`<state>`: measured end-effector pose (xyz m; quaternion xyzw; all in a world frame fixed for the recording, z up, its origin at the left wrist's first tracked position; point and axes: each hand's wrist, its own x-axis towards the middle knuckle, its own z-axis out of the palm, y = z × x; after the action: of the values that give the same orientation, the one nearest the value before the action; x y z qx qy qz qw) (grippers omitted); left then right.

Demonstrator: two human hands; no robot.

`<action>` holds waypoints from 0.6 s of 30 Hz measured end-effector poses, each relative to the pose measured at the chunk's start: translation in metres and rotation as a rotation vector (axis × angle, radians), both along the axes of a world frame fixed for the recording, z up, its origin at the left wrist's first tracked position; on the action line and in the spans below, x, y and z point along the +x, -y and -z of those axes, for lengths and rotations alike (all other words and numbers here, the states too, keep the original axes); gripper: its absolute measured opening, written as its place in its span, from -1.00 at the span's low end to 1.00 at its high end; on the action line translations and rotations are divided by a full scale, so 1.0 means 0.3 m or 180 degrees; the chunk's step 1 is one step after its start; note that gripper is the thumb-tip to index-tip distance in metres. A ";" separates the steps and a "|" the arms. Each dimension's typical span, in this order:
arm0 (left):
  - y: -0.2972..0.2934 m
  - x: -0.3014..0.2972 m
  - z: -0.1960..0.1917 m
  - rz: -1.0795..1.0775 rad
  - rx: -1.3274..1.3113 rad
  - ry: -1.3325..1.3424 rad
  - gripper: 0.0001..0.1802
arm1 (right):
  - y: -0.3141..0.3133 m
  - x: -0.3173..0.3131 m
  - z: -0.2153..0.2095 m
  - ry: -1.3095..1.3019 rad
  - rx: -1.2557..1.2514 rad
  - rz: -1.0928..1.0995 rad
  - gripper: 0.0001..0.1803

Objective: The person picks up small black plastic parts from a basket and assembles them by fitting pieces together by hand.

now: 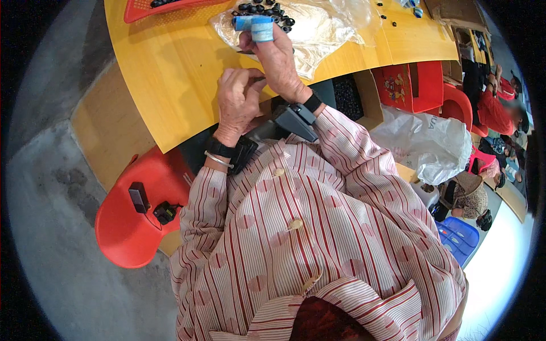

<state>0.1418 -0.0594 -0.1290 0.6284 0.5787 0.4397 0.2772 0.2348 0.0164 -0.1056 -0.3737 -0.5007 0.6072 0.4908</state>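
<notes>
Work seems unfinished: black fittings (276, 11) lie loose on plastic sheeting (318, 35), left hand (236, 98) pinched, right hand (278, 62) curled, any held piece indistinguishable.

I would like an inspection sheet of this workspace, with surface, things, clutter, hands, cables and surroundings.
Surface: yellow table, partly under a crinkled clear plastic sheet.
Job's things: small black rounded pieces clustered on the sheet.
Clutter: red perforated plastic tray, far left; white plastic bag, right.
Hands: left hand pinching; right hand with light-blue wrapping at its fingers; whether either holds a piece is unclear.
Cables: thin dark cable by two black devices.
Surroundings: red plastic chair, left; other people, right.
</notes>
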 end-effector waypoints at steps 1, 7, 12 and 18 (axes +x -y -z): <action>0.004 -0.002 -0.009 -0.0012 0.0000 -0.0019 -0.84 | -0.006 0.004 -0.009 -0.0221 -0.0003 -0.0079 -0.78; 0.011 -0.041 -0.059 -0.0098 -0.0775 0.3729 -0.86 | -0.019 0.163 -0.090 0.0316 0.0235 -0.0598 -0.75; 0.014 -0.051 -0.104 0.0070 -0.0956 0.4050 -0.82 | 0.029 0.199 -0.107 0.0934 0.0423 -0.1079 -0.67; 0.014 -0.057 -0.145 0.0386 -0.1337 0.4162 -0.78 | 0.036 0.202 -0.147 0.0692 0.0249 -0.1390 -0.62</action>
<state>0.1247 -0.0637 -0.0855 0.1984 0.3294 0.5907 0.7094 0.2953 0.0055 -0.0616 -0.3005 -0.6426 0.6353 0.3052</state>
